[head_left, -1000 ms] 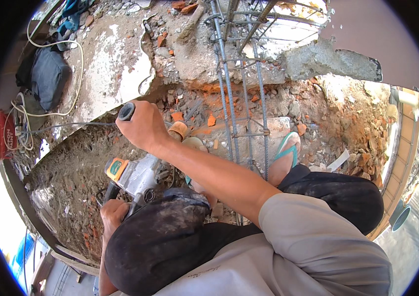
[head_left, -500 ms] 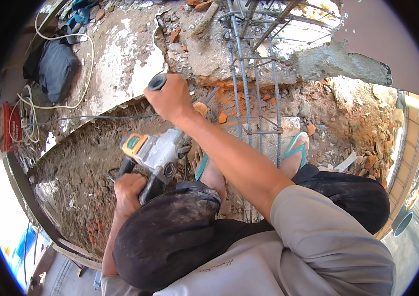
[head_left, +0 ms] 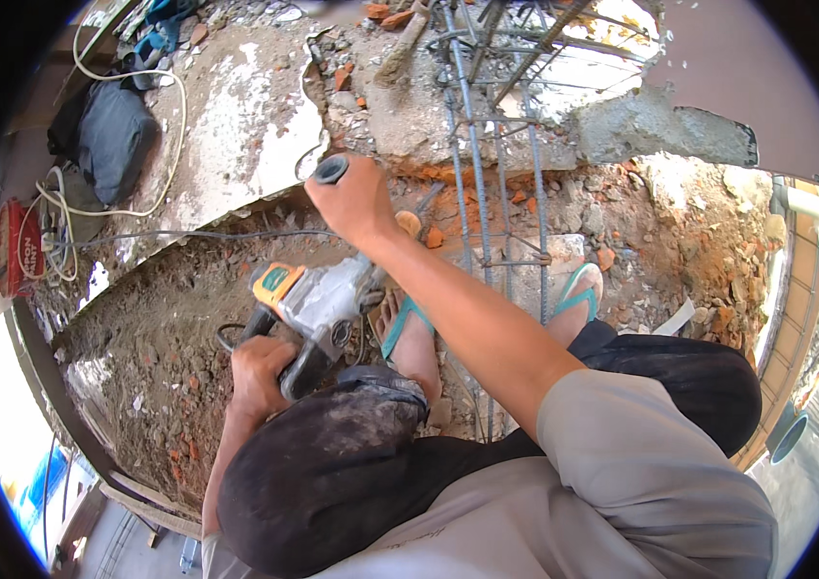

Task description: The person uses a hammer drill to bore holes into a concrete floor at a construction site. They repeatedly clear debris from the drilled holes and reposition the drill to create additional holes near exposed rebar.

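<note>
A grey and yellow demolition hammer [head_left: 325,295] lies across the dug-out earth, between my left knee and the wall base. My left hand [head_left: 257,374] is wrapped round its black rear handle. Farther forward, my right hand [head_left: 356,201] grips the black side handle, whose round end shows beside the thumb. Past my right forearm a steel chisel bit [head_left: 432,197] slants toward the rubble near the steel bars; its tip is hard to make out. My right forearm hides part of the tool's front.
Upright steel reinforcing bars [head_left: 467,164] stand just ahead of my sandalled feet [head_left: 412,333]. A dark power cord [head_left: 207,233] crosses the soil. Broken concrete and brick rubble [head_left: 699,236] lies to the right. A dark bag [head_left: 112,140], pale cable [head_left: 178,145] and red paint container [head_left: 20,249] are at left.
Both hands and the demolition hammer have shifted a little to the right, with my right hand also slightly nearer to me. Both grips have stayed closed.
</note>
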`<state>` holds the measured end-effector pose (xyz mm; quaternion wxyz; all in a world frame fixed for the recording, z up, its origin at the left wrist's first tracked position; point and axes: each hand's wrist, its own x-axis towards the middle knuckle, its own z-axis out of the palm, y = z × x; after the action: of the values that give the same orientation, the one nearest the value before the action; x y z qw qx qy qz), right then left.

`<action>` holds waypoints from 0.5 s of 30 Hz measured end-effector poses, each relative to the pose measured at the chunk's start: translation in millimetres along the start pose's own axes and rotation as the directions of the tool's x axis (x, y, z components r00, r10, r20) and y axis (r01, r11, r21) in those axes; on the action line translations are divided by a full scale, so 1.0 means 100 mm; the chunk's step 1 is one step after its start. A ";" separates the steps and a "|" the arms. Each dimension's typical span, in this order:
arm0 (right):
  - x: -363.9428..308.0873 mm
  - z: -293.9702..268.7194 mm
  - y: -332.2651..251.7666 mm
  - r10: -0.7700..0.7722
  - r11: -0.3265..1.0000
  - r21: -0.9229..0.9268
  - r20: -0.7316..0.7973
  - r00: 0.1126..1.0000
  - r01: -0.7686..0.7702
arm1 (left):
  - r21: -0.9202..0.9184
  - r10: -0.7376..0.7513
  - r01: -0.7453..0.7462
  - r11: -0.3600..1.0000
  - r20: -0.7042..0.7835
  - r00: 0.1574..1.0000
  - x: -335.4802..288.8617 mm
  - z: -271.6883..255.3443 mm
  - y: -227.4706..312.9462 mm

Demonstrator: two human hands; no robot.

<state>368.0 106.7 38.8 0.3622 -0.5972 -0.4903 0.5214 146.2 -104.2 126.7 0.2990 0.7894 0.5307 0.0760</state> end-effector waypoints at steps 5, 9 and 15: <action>-0.27 -0.10 -0.14 -0.008 0.999 0.033 0.093 0.996 0.005 | -0.031 0.062 -0.065 0.997 -0.090 0.994 -0.27 0.12 0.05; -0.33 -0.10 -0.20 -0.070 0.998 0.004 0.100 0.993 0.070 | 0.071 0.084 -0.074 0.995 -0.151 0.985 -0.39 0.24 0.09; -0.26 -0.13 -0.17 -0.075 0.997 -0.004 0.106 0.992 0.076 | 0.009 0.066 -0.066 0.998 -0.174 0.982 -0.38 0.38 0.14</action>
<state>377.8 87.4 63.9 0.3528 -0.5513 -0.5330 0.5363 158.3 -156.2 111.5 0.2474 0.7974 0.5285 0.1539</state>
